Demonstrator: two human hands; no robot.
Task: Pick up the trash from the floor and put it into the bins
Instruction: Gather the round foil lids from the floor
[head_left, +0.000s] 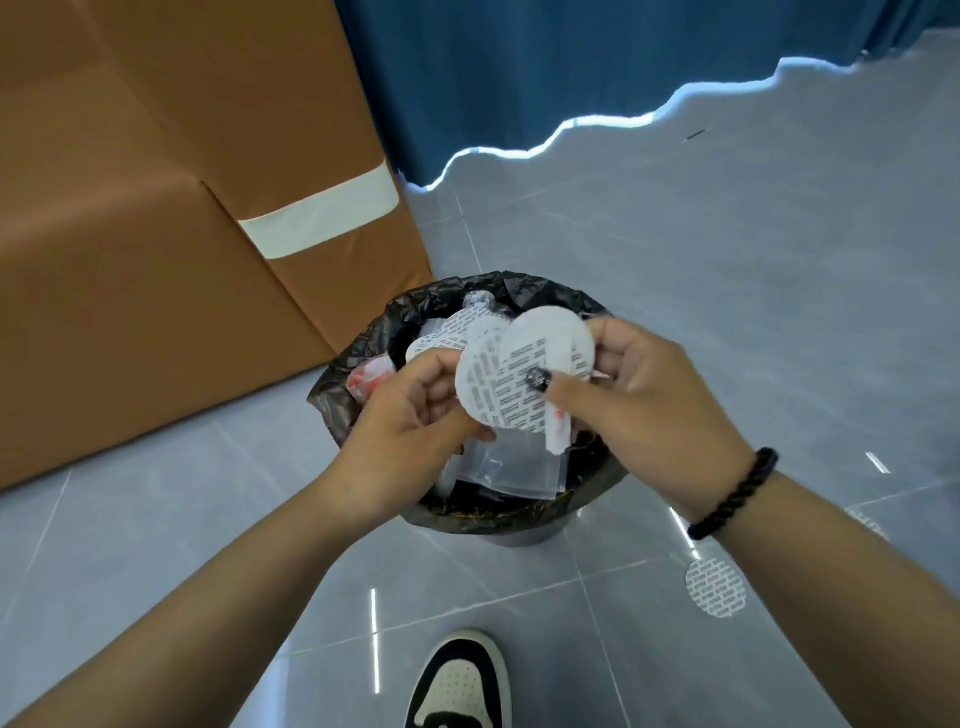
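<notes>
Directly above the open mouth of the bin (358, 358), we are holding a fanned bunch of round white liner discs (511, 384), and that is the relation the coming move turns on: the discs are sitting straight over the black-bagged opening, so letting go should be enough to drop them in. Going left to right, a large brown carton (156, 234) is standing on the floor just beside the bin. Our left hand (415, 410) is pinching the left edge of the bunch, fingers (439, 371) curled against it. The discs are spreading flat-faced towards us, overlapping, with a small strip hanging from their lower edge. Our right hand (660, 395) is gripping the right side, thumb laid across a printed face, a dark beaded bracelet (735, 493) on that wrist. Both hands are about equally near the opening. Clear packets and other scraps are already lying inside the bag.

We are standing on a glossy grey tiled floor (727, 260), one shoe (460, 680) showing below. A further printed disc (717, 587) is lying on the tiles to the right, well apart from the bin, so we judge the job unfinished. A blue curtain (519, 78) is hanging behind.
</notes>
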